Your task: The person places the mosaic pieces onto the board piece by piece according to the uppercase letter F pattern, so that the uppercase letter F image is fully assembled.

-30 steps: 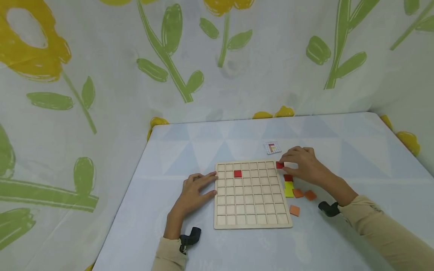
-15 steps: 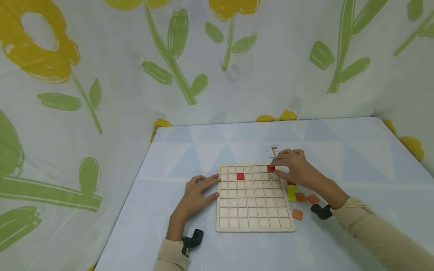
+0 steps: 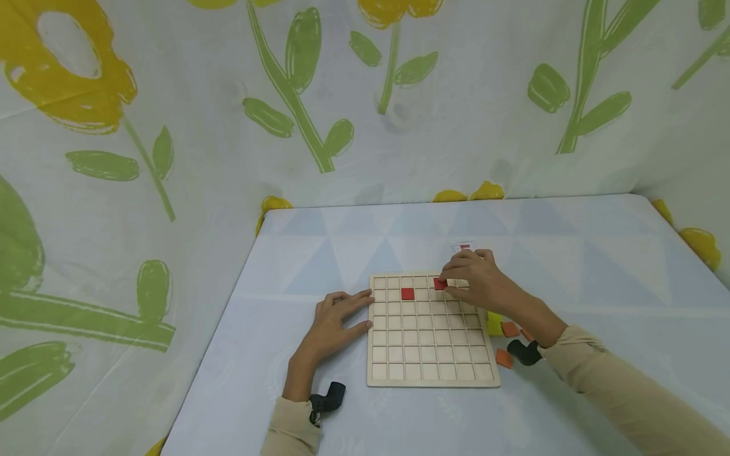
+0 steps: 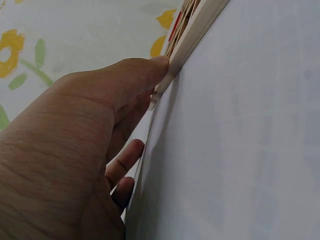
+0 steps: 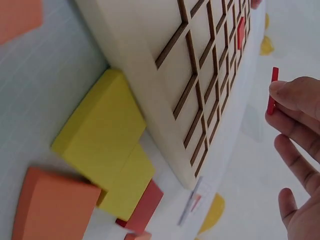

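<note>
A wooden grid board [image 3: 433,329] lies on the table, a red square tile [image 3: 407,294] set in one of its upper cells. My right hand [image 3: 476,278] pinches a second red tile [image 5: 273,91] between thumb and finger. In the right wrist view this tile is edge-on, raised over the far part of the board. My left hand [image 3: 336,320] rests at the board's left side, fingers and thumb extended. The left wrist view shows its thumb [image 4: 142,72] against the board's wooden edge [image 4: 192,42].
Right of the board lie yellow tiles [image 5: 102,130], orange tiles [image 3: 504,358] and a dark red tile [image 5: 145,206]. A small printed pattern card [image 3: 464,245] is partly behind my right hand. Flowered fabric [image 3: 365,95] stands behind the table.
My right hand has carried the red tile leftward, from beside the board's upper right corner to over its top rows. The left hand keeps its place at the board's edge.
</note>
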`<state>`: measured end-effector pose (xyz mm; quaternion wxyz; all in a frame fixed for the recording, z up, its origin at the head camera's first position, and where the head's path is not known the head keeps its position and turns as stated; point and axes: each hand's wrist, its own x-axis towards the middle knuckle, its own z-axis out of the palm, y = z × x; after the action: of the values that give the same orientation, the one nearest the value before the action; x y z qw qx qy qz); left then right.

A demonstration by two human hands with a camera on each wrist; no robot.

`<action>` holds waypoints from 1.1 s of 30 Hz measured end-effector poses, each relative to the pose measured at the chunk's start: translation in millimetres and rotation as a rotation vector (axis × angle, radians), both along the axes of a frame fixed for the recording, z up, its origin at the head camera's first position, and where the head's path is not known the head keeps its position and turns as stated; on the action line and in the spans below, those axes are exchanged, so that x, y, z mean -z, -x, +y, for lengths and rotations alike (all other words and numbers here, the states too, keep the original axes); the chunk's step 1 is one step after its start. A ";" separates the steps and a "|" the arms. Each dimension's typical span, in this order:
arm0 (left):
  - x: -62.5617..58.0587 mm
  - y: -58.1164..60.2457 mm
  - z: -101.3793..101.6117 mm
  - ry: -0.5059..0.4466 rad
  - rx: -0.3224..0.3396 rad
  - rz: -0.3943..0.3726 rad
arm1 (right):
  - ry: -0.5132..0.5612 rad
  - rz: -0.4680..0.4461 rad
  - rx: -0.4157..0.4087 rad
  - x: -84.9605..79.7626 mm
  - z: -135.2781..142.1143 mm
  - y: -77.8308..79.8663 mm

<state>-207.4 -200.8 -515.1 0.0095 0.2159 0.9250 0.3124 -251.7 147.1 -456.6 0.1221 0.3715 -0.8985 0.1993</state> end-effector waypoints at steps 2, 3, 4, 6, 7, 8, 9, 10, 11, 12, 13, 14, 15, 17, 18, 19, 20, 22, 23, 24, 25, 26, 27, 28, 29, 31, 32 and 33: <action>1.1 0.9 0.0 0.003 0.001 0.001 | -0.001 0.005 -0.010 1.5 -3.8 1.2; 1.4 1.1 -0.3 0.003 0.001 0.000 | 0.003 0.010 -0.013 2.0 -6.0 1.4; 1.4 1.3 -0.2 0.001 0.001 0.001 | 0.002 0.014 -0.015 2.3 -8.0 1.5; 1.2 1.6 0.0 -0.004 0.001 0.000 | 0.006 0.018 -0.019 2.7 -12.1 1.8; 1.1 1.8 0.2 -0.007 0.000 0.002 | 0.009 0.016 -0.021 3.1 -14.0 1.8; 0.7 1.7 0.0 -0.012 0.000 0.004 | 0.011 0.012 -0.021 3.3 -15.9 1.8; 0.2 1.8 0.0 -0.014 0.000 0.005 | 0.008 0.006 -0.019 3.6 -17.5 1.9; -0.2 1.8 0.2 -0.015 0.001 0.009 | 0.005 -0.001 -0.016 4.3 -18.8 2.0; -0.5 1.9 0.4 -0.015 0.003 0.011 | 0.005 -0.009 -0.012 4.9 -19.9 2.1; -1.0 2.0 0.7 -0.017 0.006 0.013 | 0.002 -0.015 -0.007 5.6 -20.8 2.0; -1.4 1.9 1.1 -0.020 0.010 0.019 | 0.001 -0.023 -0.004 6.2 -21.6 2.0; -1.8 1.7 1.3 -0.021 0.011 0.016 | -0.004 -0.025 -0.002 6.7 -22.7 2.0; -2.0 1.6 1.3 -0.019 0.012 0.016 | -0.007 -0.026 -0.003 7.0 -23.9 2.0; -2.3 1.0 0.6 -0.017 0.007 0.011 | -0.014 -0.014 -0.015 7.5 -27.2 2.5; -2.5 0.6 0.0 -0.016 0.003 0.008 | -0.015 -0.006 -0.025 7.5 -29.0 2.9; -2.2 0.3 -0.7 -0.013 -0.002 0.005 | -0.014 0.002 -0.036 7.7 -30.8 3.2; -2.2 0.0 -1.3 -0.010 -0.005 -0.001 | -0.016 0.013 -0.045 8.0 -32.5 3.8; -2.0 0.1 -1.8 -0.008 -0.006 0.002 | -0.014 0.029 -0.053 8.5 -35.1 5.1; -2.1 0.2 -1.7 -0.009 -0.004 0.004 | -0.015 0.030 -0.051 8.4 -35.8 5.5; -2.1 0.4 -1.6 -0.010 -0.001 0.005 | -0.016 0.026 -0.049 8.6 -36.3 5.8; -1.9 0.5 -1.5 -0.011 0.002 0.010 | -0.022 0.023 -0.045 8.9 -36.8 6.3; -2.0 0.3 -1.2 -0.013 0.003 0.010 | -0.028 0.017 -0.041 9.2 -37.0 6.4; -2.0 0.2 -1.0 -0.013 0.004 0.009 | -0.036 0.011 -0.036 9.2 -37.1 6.4; -1.9 0.0 -0.8 -0.015 0.005 0.008 | -0.042 0.001 -0.033 9.4 -37.1 6.3; -1.9 -0.3 -0.7 -0.015 0.005 0.005 | -0.052 -0.002 -0.030 9.6 -37.0 6.2; -1.6 -0.6 -0.7 -0.013 0.004 0.004 | -0.067 -0.011 -0.028 10.2 -36.8 6.0; -1.5 -0.6 -0.7 -0.012 0.000 0.001 | -0.073 -0.013 -0.028 10.5 -36.8 6.1; -1.5 -0.4 -0.6 -0.011 -0.002 0.006 | -0.081 -0.013 -0.026 10.7 -36.8 6.3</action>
<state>-207.1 -201.4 -513.6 0.0050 0.2160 0.9235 0.3170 -258.0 110.3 -467.2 0.0986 0.3863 -0.9018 0.1665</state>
